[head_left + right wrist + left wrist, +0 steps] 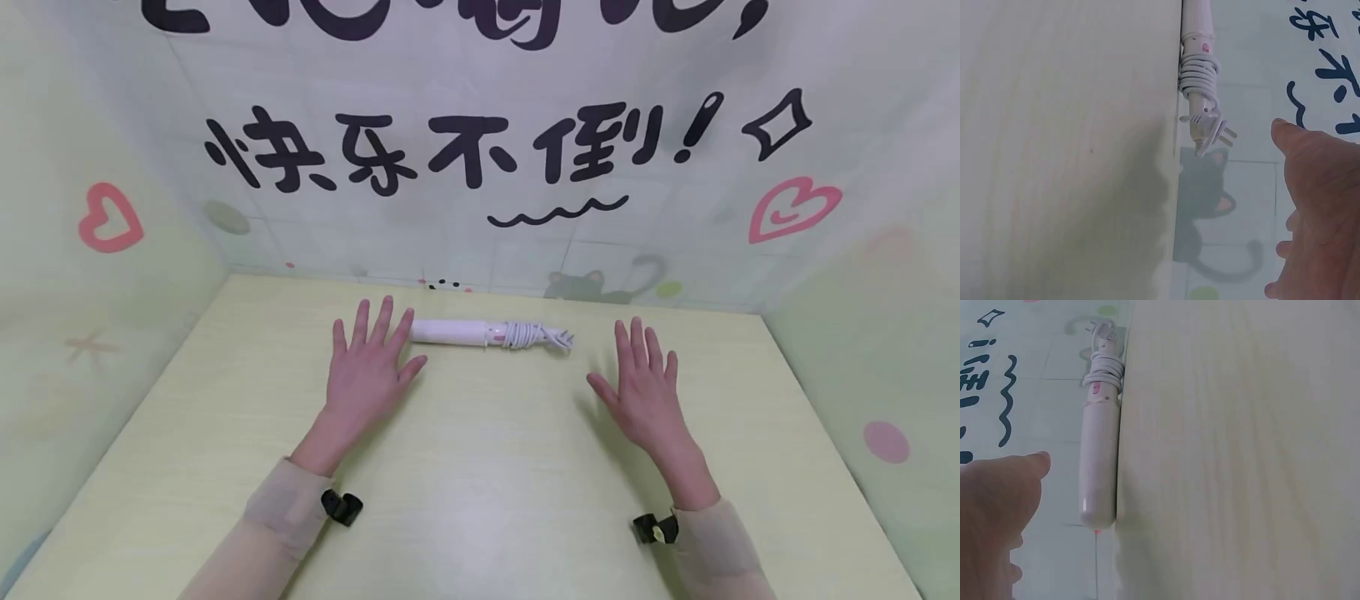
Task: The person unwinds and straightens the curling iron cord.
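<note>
A pale pink stick-shaped electric appliance (450,332) lies lengthwise near the back of the table. Its thick smooth barrel (1099,462) points left, and a power cord (1197,75) is wound round the thinner handle. The two-pin plug (1225,137) sticks out at the handle's right end. My left hand (367,367) is spread with straight fingers, its index fingertip right at the barrel's left end in the head view. Farther right, beyond the plug, my right hand (645,392) is held out with fingers straight and thumb apart, holding nothing.
The pale wooden table (480,467) meets a printed backdrop (420,225) with black writing behind it. Printed side panels (97,333) border it left and right. Each wrist carries a small black camera (342,507) on its sleeve.
</note>
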`<action>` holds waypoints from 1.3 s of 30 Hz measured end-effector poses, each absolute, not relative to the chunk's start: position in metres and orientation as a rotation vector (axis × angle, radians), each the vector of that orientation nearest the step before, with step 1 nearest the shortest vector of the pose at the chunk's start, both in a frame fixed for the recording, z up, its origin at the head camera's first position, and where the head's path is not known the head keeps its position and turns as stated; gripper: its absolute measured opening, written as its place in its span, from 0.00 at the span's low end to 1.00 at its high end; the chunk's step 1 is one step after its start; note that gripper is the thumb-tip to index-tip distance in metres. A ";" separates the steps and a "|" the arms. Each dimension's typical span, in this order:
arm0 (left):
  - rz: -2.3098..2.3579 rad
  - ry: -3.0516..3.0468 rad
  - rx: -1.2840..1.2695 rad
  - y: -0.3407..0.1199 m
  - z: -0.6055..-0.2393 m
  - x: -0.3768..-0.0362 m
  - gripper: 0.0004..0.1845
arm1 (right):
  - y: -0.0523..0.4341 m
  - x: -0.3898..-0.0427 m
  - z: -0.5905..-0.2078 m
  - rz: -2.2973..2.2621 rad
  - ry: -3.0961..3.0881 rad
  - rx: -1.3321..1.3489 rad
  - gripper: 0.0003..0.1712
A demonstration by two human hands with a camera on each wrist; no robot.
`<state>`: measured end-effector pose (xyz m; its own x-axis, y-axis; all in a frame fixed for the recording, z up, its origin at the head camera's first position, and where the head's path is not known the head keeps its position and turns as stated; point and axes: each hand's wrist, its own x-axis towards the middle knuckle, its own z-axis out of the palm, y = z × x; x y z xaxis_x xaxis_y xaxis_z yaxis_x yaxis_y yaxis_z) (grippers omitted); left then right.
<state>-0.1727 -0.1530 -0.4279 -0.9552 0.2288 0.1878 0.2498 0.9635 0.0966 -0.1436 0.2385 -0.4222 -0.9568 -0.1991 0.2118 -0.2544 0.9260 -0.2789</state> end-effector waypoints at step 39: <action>-0.577 -3.018 -0.917 -0.167 -0.450 -0.239 0.38 | 0.226 -0.217 -0.445 0.788 -2.957 0.716 0.48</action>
<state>-0.2392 -0.1670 -0.4503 -0.8345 0.5494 0.0417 0.5260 0.7719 0.3572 -0.2172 0.2257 -0.4451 -0.8962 -0.4289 0.1134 -0.4284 0.7704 -0.4721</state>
